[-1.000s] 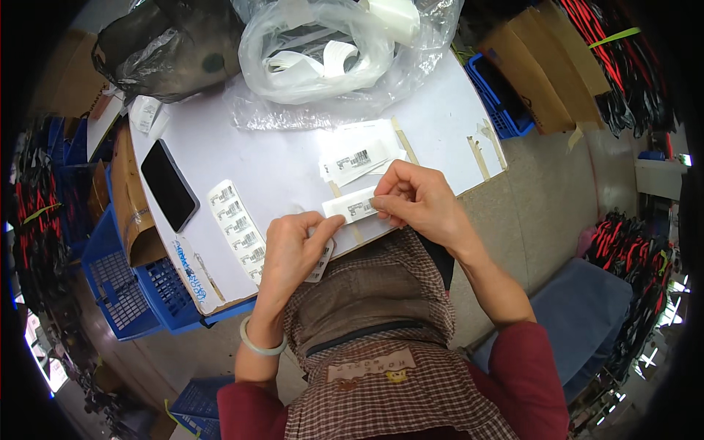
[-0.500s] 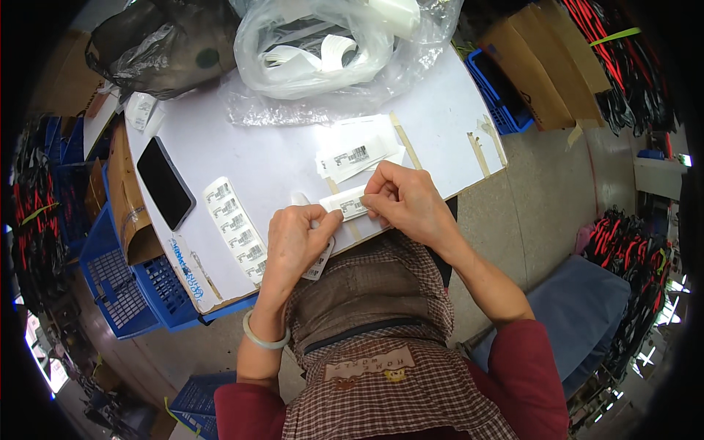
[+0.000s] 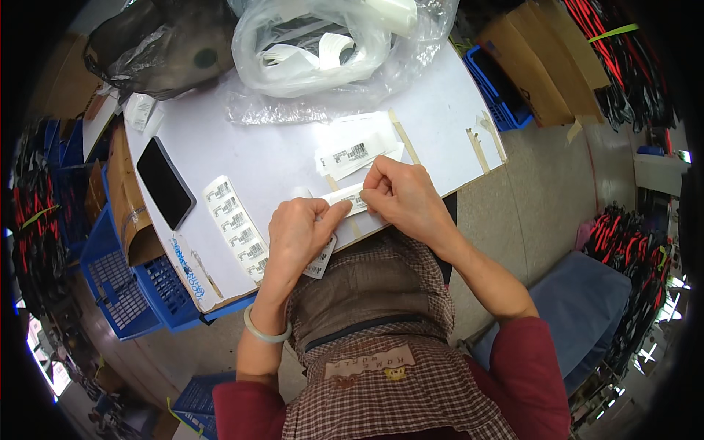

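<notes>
Between my two hands, at the near edge of the white table, lies a small white printed label (image 3: 357,200). My left hand (image 3: 299,229) pinches its left end between thumb and fingers. At the other end my right hand (image 3: 401,192) grips it with closed fingertips. A strip of labels (image 3: 320,262) hangs below my left palm, partly hidden by the hand. Just beyond my hands rest white printed sheets (image 3: 356,152) with a barcode. To the left a longer strip of barcode labels (image 3: 239,229) lies flat on the tabletop.
A dark phone (image 3: 166,183) lies near the table's left side. Clear plastic bags (image 3: 308,77) holding white paper rolls fill the far side, beside a black plastic bag (image 3: 161,51). Blue crates (image 3: 121,282) stand left of the table; a cardboard box (image 3: 543,62) is at the far right.
The label has tilted slightly, its right end higher. My left thumb has moved a little to the right over it, and my right hand has shifted slightly up and left.
</notes>
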`<act>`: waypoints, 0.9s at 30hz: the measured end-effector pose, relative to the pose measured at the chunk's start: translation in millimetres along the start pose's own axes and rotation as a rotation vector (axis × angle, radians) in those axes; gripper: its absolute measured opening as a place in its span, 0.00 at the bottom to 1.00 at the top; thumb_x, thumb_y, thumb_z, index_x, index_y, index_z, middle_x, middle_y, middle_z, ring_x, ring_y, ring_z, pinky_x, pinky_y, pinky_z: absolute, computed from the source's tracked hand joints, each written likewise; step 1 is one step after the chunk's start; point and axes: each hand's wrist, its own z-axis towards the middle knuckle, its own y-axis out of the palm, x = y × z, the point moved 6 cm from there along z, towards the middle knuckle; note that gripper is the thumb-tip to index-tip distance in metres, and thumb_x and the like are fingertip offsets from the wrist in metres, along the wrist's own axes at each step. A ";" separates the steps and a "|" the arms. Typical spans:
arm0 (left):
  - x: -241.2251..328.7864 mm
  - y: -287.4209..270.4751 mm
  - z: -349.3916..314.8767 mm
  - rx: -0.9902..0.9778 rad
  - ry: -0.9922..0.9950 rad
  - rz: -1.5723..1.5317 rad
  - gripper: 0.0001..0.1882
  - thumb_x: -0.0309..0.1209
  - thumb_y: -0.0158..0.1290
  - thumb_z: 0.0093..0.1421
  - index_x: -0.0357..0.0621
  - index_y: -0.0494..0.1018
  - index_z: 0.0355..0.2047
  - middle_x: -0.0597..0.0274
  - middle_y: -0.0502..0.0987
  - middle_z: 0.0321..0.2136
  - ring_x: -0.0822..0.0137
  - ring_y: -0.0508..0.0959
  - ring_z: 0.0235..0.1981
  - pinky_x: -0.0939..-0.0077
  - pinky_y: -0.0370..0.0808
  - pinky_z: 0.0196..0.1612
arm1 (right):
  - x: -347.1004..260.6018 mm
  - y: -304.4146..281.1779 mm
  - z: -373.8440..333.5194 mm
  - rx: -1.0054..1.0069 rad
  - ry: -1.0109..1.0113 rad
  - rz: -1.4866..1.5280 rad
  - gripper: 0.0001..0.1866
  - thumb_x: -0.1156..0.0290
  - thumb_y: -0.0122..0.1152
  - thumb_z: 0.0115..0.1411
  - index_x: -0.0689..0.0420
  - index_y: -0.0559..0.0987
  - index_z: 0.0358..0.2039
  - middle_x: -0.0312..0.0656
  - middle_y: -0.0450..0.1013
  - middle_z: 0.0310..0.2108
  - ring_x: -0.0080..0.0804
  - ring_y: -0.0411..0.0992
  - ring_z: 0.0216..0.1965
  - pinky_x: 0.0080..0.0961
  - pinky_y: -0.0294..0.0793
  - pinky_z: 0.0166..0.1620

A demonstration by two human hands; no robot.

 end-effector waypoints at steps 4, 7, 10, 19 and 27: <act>4.0 -6.0 -3.6 0.081 0.070 -0.121 0.22 0.40 0.58 0.60 0.36 0.77 0.15 0.66 0.70 0.08 0.79 0.66 0.10 0.83 0.59 0.14 | -1.4 -2.4 3.9 -0.001 -0.045 0.053 0.05 0.77 0.62 0.55 0.64 0.76 0.25 0.37 0.74 0.18 0.17 0.68 0.19 0.15 0.67 0.24; 16.6 -35.7 -8.9 0.205 0.014 -0.281 0.23 0.42 0.60 0.58 0.37 0.77 0.14 0.68 0.70 0.08 0.81 0.64 0.10 0.84 0.57 0.13 | -9.0 -28.9 15.7 0.054 0.067 0.367 0.05 0.76 0.63 0.54 0.63 0.76 0.26 0.37 0.74 0.19 0.17 0.68 0.19 0.16 0.67 0.24; 33.5 -41.5 29.3 0.228 0.158 0.121 0.21 0.43 0.62 0.54 0.36 0.78 0.14 0.62 0.72 0.08 0.75 0.68 0.10 0.78 0.63 0.16 | -3.8 -24.9 47.9 0.090 -0.021 0.075 0.07 0.73 0.66 0.51 0.61 0.76 0.24 0.39 0.74 0.17 0.22 0.71 0.19 0.20 0.67 0.23; 32.6 -34.8 52.3 -0.089 0.066 0.059 0.18 0.40 0.60 0.56 0.35 0.81 0.22 0.60 0.76 0.14 0.74 0.74 0.18 0.76 0.70 0.23 | -21.5 -28.8 46.2 0.205 -0.172 -0.297 0.15 0.65 0.73 0.46 0.59 0.75 0.20 0.40 0.72 0.15 0.32 0.73 0.19 0.28 0.71 0.26; 42.8 -40.8 -21.3 -0.230 0.251 -0.889 0.23 0.16 0.56 0.58 0.27 0.67 0.54 0.48 0.81 0.36 0.65 0.83 0.37 0.78 0.80 0.40 | -49.6 -2.5 -13.4 0.098 -0.312 0.251 0.10 0.77 0.68 0.52 0.64 0.80 0.35 0.45 0.77 0.30 0.32 0.76 0.28 0.25 0.75 0.33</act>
